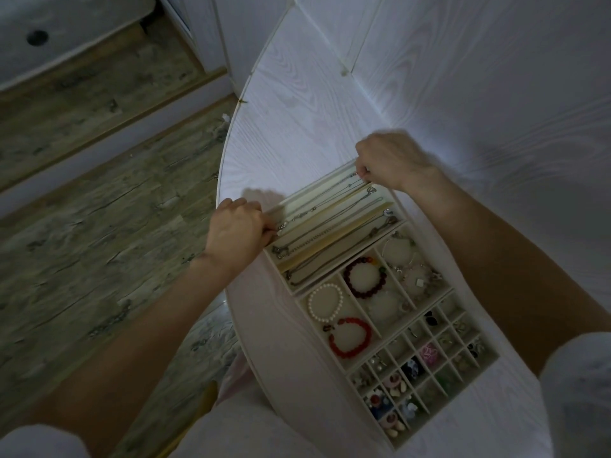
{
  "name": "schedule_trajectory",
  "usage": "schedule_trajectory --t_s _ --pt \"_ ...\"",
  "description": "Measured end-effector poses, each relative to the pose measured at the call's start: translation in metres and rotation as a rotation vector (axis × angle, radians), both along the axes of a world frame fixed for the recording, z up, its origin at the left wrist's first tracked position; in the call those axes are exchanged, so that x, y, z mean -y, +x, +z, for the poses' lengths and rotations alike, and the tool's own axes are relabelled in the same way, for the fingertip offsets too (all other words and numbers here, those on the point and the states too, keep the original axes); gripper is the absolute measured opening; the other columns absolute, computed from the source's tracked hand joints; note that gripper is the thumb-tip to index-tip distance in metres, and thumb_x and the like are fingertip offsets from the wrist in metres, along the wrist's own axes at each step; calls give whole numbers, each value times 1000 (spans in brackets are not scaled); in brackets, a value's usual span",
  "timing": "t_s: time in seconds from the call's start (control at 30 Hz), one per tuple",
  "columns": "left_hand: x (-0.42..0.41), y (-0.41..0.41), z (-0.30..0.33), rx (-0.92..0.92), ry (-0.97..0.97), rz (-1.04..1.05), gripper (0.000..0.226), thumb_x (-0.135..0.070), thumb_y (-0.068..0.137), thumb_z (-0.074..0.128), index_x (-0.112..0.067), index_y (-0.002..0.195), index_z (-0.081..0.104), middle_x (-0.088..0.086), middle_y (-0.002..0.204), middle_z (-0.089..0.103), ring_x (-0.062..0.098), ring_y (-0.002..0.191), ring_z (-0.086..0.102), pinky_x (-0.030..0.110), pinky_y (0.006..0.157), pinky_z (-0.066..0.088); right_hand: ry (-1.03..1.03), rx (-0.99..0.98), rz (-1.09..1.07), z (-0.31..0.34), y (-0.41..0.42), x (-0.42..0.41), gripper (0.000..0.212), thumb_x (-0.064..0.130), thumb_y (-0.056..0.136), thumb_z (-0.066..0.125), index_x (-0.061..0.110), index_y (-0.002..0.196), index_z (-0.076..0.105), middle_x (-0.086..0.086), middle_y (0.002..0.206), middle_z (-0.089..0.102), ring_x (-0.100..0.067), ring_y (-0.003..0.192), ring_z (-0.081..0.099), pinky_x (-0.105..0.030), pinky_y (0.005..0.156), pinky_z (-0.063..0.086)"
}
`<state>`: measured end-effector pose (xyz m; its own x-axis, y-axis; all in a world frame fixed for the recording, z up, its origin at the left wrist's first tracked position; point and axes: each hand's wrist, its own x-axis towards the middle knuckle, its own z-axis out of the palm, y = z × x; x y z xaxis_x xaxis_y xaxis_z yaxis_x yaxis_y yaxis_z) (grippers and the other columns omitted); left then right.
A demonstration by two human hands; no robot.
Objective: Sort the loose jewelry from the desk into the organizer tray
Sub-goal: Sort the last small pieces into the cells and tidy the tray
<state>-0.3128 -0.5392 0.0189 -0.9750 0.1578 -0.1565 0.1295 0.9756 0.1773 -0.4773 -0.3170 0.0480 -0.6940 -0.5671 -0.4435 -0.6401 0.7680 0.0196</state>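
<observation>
Both my hands are at the far end of the organizer tray (492, 360) now, which sits on the white wood-grain desk (314, 110) close to its curved left edge. My left hand (236, 231) is curled at the tray's left far corner, fingertips pinched together on one end of a thin silver necklace chain (317, 198); my right hand (390, 161) is curled at the opposite far corner, thumb and fingers pinching what looks like the other end of that chain, though the dim light and blur keep me from being sure of the exact contact. The chain runs taut between my two hands along the farthest long slot. Just beside it, in the neighbouring long slots, lie more chains, including a silver link chain (314, 234) and a darker necklace (337, 251) nearest the middle section. In the middle section, a white pearl bracelet (325, 302) and a bright red bead bracelet (350, 338) share the left compartment, apart from each other; a dark red bead bracelet (363, 276) fills the next compartment, and thin silver bangles with charms (413, 266) sit in the right one. The nearest section is a grid of small cells holding earrings and small pieces, among them a pink rose piece (429, 353) and a dark blue piece (411, 366); most are too small and dim to name. Wood-look flooring (99, 226) shows off the desk's left edge.
</observation>
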Motion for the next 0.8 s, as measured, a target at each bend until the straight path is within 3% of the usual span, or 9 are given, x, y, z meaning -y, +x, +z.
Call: schedule_trajectory --t_s 0.2,0.3,0.4,0.47,0.57,0.67,0.8 --pt "-4 9 8 -127 61 13 14 -20 77 74 -12 66 70 7 59 58 27 54 55 30 58 41 -193 -65 -102 7 13 -12 11 15 89 61 12 91 71 2 91 55 -15 80 51 -26 66 34" --pt "-12 17 12 -212 117 -9 19 -20 82 66 -13 65 70 5 58 59 25 53 55 27 54 40 -344 -101 -260 18 42 -28 15 17 92 56 12 94 70 -2 96 58 -18 85 55 -25 66 34" --pt "-32 31 22 -265 240 -56 32 -31 86 47 -16 74 73 1 67 65 22 59 59 26 52 43 -491 -181 -392 28 99 -53 16 19 92 56 13 97 70 -4 94 61 -20 84 57 -29 66 44" --pt "-54 45 30 -313 347 -120 26 -30 87 50 -18 86 73 0 75 67 20 66 61 25 53 44 -560 -253 -483 35 149 -74 14 17 90 57 12 96 70 -6 91 62 -23 83 57 -33 68 48" --pt "-95 73 31 -365 490 -259 20 -25 88 55 -17 94 73 -1 79 66 16 72 58 25 60 44 -558 -295 -641 36 228 -108 18 18 89 54 10 97 69 -10 94 64 -27 84 57 -30 70 42" --pt "-139 110 27 -273 533 -407 17 -24 84 59 -15 91 72 0 79 67 19 70 59 29 58 48 -485 -305 -859 29 321 -145 14 18 91 57 12 97 68 -8 93 65 -25 82 57 -27 69 38" --pt "-193 165 15 -44 445 -589 31 -30 77 67 -14 104 69 5 88 69 26 76 62 32 64 50 -517 -315 -1258 14 442 -185 14 13 90 58 16 100 68 -3 86 63 -17 79 55 -25 70 37"
